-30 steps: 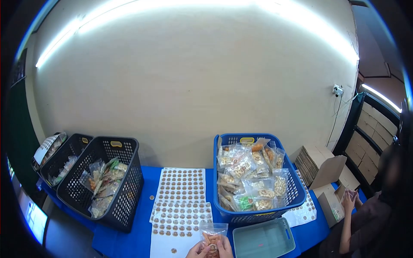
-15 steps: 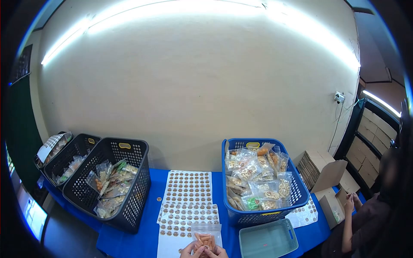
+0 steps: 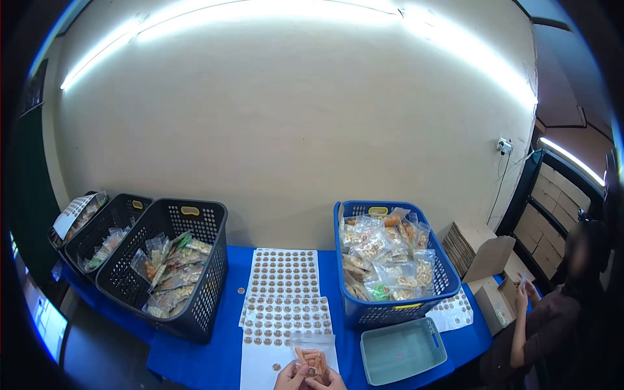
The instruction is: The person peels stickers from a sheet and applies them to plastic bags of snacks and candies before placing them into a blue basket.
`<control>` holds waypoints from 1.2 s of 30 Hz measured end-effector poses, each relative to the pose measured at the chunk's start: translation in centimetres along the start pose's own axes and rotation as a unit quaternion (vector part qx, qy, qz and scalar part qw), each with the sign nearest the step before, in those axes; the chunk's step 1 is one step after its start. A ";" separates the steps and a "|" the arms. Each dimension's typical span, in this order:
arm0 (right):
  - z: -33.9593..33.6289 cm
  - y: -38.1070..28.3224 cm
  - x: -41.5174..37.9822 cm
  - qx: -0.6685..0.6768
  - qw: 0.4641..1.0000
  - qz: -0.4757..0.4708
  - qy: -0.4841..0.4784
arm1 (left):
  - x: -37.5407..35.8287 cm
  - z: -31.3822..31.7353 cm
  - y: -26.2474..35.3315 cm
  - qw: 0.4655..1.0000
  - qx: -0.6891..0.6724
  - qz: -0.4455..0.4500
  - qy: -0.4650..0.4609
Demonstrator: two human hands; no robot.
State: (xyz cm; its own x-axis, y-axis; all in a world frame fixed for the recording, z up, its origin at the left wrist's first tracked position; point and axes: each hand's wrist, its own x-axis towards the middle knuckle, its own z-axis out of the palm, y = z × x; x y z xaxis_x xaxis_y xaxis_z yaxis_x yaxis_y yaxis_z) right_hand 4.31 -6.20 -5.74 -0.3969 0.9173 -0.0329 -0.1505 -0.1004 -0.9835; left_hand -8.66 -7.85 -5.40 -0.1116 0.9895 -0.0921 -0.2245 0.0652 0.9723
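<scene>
A clear bag of orange-brown stick snacks (image 3: 313, 357) is held at the bottom edge of the view, with a round sticker on its lower front. My left hand (image 3: 290, 377) grips its left side, the thumb on the front near the sticker. On the right side, my right hand (image 3: 327, 379) has its fingers closed on the same bag. Beneath and beyond the bag lie sheets of round stickers (image 3: 283, 273). One loose round sticker (image 3: 241, 290) sits on the blue cloth to the left of them.
A black basket (image 3: 211, 286) of snack bags stands left, with more baskets behind it. On the right are a blue basket (image 3: 445, 263) of bags, a green-grey tray (image 3: 404, 351), and cardboard boxes (image 3: 495, 299). A co-worker (image 3: 552, 325) at far right holds something small.
The view has shifted slightly, so the baskets and sheets appear higher. My fingers have moved a little on the bag, and its round sticker now shows. The co-worker's hands are raised slightly.
</scene>
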 end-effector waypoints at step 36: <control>4.2 1.7 -7.0 -0.007 0.991 0.006 0.131 | -7.7 -2.4 -2.3 0.992 0.003 0.030 -0.122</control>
State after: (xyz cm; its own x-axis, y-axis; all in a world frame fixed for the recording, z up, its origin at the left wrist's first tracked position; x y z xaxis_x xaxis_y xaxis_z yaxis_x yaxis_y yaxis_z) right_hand 3.06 -14.43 -6.39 -0.1485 0.9850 -0.0877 -0.1343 -0.1080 -0.9850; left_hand -9.65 -15.94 -7.44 0.1131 0.9934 0.0204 -0.2183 0.0049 0.9759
